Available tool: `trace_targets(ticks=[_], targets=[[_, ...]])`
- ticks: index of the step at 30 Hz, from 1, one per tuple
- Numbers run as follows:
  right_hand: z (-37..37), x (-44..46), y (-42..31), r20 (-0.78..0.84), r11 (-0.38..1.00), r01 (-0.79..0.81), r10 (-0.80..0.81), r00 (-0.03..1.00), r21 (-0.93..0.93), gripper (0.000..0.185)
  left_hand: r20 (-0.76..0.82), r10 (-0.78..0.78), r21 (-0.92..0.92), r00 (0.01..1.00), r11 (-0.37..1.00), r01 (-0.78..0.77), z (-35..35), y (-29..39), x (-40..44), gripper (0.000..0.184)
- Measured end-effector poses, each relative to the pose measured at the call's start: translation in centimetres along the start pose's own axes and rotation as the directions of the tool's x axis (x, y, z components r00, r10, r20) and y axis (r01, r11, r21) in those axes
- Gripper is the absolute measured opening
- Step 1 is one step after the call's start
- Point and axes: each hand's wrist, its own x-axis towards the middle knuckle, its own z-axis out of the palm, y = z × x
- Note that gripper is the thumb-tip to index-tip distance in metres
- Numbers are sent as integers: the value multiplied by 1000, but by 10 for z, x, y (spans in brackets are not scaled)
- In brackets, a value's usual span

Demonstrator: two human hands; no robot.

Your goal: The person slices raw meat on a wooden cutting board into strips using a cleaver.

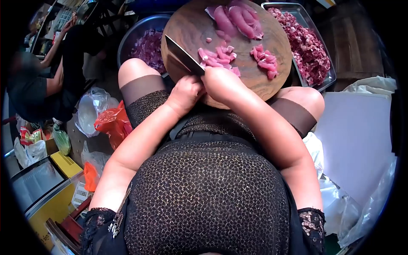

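One knife (pixel 184 55) slants over one round chopping board (pixel 255 85), its handle hidden by the closed fingers of the right hand (pixel 223 83). The left hand (pixel 185 94) curls beside it; whether its fingers grip anything cannot be told. Two heaps of diced meat (pixel 267 61) and some larger smooth, pink slabs (pixel 238 19) lie on the grained wood. One round metal bowl (pixel 125 42) and one rectangular metal tray (pixel 332 78) flank the board, both holding chopped meat. Another person (pixel 32 85) is at left, near crinkled plastic bags (pixel 112 125).
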Motion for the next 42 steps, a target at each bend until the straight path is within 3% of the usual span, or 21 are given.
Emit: trace_targets(ticks=[2, 4, 8, 9, 12, 13, 16, 18, 19, 20, 22, 24, 26, 28, 30, 32, 33, 34, 36, 37, 42], targets=[[-17, 13, -1, 99, 996, -81, 77, 992, 44, 16, 36, -36, 70, 999, 997, 33, -5, 5, 4, 13], [-18, 6, 19, 52, 976, -133, 126, 991, 174, 23, 18, -48, 129, 999, 991, 46, -12, 3, 14, 14], [-28, -43, 57, 24, 884, -326, 338, 941, 336, 30, -175, -82, 136, 981, 985, 106, -1, -28, 48, 36], [-32, -55, 66, 15, 879, -340, 356, 934, 335, 31, -31, -183, 122, 983, 975, 185, 1, -36, 59, 66], [-45, -78, 88, -31, 868, -358, 392, 920, 343, 31, 23, -297, 232, 954, 930, 284, 23, -43, 104, 89], [-50, -81, 95, -68, 867, -367, 411, 909, 337, 31, 174, -348, 277, 921, 915, 294, 29, -44, 121, 101], [-60, -85, 121, -158, 879, -351, 416, 896, 323, 29, 160, -368, 230, 916, 916, 328, 65, -20, 151, 97], [-65, -84, 134, -62, 556, -328, 569, 820, 764, 24, 64, -344, 137, 937, 933, 333, 99, 5, 153, 94], [-77, -86, 128, -157, 639, -292, 549, 821, 711, 21, 26, -275, 4, 961, 961, 275, 116, 17, 152, 90], [-79, -81, 137, -38, 402, -253, 591, 806, 880, 21, -14, -243, -179, 970, 955, 236, 116, 33, 155, 77], [-78, -71, 141, -118, 359, -143, 613, 781, 922, 22, -62, -188, -444, 980, 885, 141, 106, 44, 170, 59], [-73, -66, 150, -117, 302, -102, 629, 769, 948, 22, -303, 10, -184, 953, 981, -69, 84, 32, 189, 31], [-75, -65, 147, -156, 300, -54, 631, 760, 952, 16, -320, 21, -141, 947, 988, -70, 51, 5, 210, 33], [-74, -64, 145, -157, 306, -48, 608, 779, 951, 16, -506, -245, -189, 827, 967, 171, 37, -27, 230, 36], [-75, -63, 138, -156, 313, -44, 585, 796, 949, 16, -532, -533, -105, 658, 813, 573, 46, -78, 246, 46], [-80, -63, 127, -112, 342, -105, 559, 821, 934, 20, -15, -785, -271, 620, 600, 753, 35, -91, 247, 62], [-78, -64, 127, -90, 323, -106, 536, 839, 941, 20, 246, -794, -236, 557, 508, 828, 10, -70, 253, 55], [-78, -66, 126, -93, 326, -105, 538, 838, 940, 20, 246, -792, -239, 559, 510, 827, 10, -81, 246, 55], [-79, -70, 120, -81, 381, -143, 514, 854, 914, 17, 518, -662, -366, 541, 399, 840, 6, -86, 231, 43], [-80, -74, 116, -79, 386, -143, 505, 860, 911, 17, 421, -679, -451, 601, 418, 788, 4, -78, 219, 29], [-68, -89, 112, 2, 444, -211, 427, 904, 871, 19, 429, -461, -771, 777, 261, 581, -46, -67, 178, 26]])
